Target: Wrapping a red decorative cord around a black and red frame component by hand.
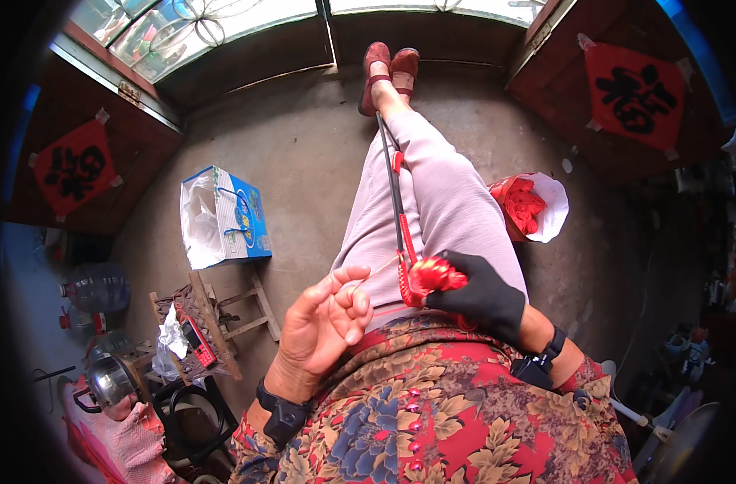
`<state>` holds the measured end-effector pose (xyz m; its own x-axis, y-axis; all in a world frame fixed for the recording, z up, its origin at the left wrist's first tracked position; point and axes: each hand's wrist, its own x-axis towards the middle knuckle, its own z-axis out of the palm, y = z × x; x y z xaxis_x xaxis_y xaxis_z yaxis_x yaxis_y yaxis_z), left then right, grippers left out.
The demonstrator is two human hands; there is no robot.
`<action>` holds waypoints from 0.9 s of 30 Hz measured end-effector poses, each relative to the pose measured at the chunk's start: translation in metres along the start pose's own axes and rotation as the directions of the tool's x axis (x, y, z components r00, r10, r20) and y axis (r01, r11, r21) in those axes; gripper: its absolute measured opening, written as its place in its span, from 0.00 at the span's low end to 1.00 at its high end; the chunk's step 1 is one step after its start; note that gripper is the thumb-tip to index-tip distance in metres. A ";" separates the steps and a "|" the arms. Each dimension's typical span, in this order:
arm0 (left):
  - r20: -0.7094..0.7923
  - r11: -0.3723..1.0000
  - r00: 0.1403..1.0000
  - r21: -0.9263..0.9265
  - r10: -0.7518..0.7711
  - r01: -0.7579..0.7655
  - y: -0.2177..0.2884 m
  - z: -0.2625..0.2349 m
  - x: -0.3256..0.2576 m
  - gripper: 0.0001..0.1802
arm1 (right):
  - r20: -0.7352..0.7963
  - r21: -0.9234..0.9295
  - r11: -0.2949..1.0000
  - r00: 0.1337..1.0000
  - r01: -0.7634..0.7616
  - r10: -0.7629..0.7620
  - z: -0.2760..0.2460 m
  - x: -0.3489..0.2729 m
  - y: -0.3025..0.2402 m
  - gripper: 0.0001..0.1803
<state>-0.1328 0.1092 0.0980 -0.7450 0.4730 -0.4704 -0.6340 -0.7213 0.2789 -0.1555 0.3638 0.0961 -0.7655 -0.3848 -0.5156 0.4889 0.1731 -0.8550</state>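
My right hand (485, 294), in a black glove, is closed around a shiny red braided cord bundle (434, 277) above my lap. From that bundle a long, thin black rod (393, 189) with red strips along it stretches between my legs toward my feet. Bare and palm up, my left hand (324, 323) is to the left of the bundle. Its thumb and fingers are curled together on a thin pale thread (384, 266), which runs toward the red strip near the bundle. My gloved fingertips are partly hidden behind the red cord.
A blue and white paper bag (247, 218) with white plastic inside stands on the left. A wooden stool (223, 323) beside it bears a red phone (198, 343). To my right, a white bag (552, 211) holds red material. Wooden doors flank the far side.
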 end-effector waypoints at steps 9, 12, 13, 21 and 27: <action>-0.153 0.778 0.988 0.619 -0.013 0.106 -0.012 -0.024 -0.037 0.12 | 0.164 -0.222 0.959 0.976 0.176 -0.141 0.023 0.019 0.016 0.16; -0.125 0.835 0.989 0.534 -0.082 0.136 -0.015 -0.023 -0.036 0.11 | 0.159 0.152 0.988 0.987 -0.039 0.014 -0.002 0.020 0.006 0.14; -0.089 0.855 0.991 0.501 -0.100 0.132 -0.015 -0.026 -0.035 0.12 | 0.141 0.416 0.909 0.987 0.006 -0.071 -0.017 0.022 0.021 0.12; 0.264 0.988 0.963 0.153 -0.059 0.019 0.005 -0.024 -0.017 0.14 | -0.272 0.767 0.527 0.930 0.366 -0.249 -0.099 -0.018 0.005 0.23; 0.137 0.823 0.968 0.509 0.211 -0.251 0.009 0.013 0.030 0.23 | -0.372 -0.362 0.912 0.867 0.193 -0.331 -0.058 -0.007 0.008 0.19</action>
<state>-0.1633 0.1239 0.0975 -0.8831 0.3752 -0.2818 -0.4403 -0.4548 0.7742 -0.1708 0.4208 0.0899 -0.9813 -0.0541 -0.1847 0.1466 0.4114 -0.8996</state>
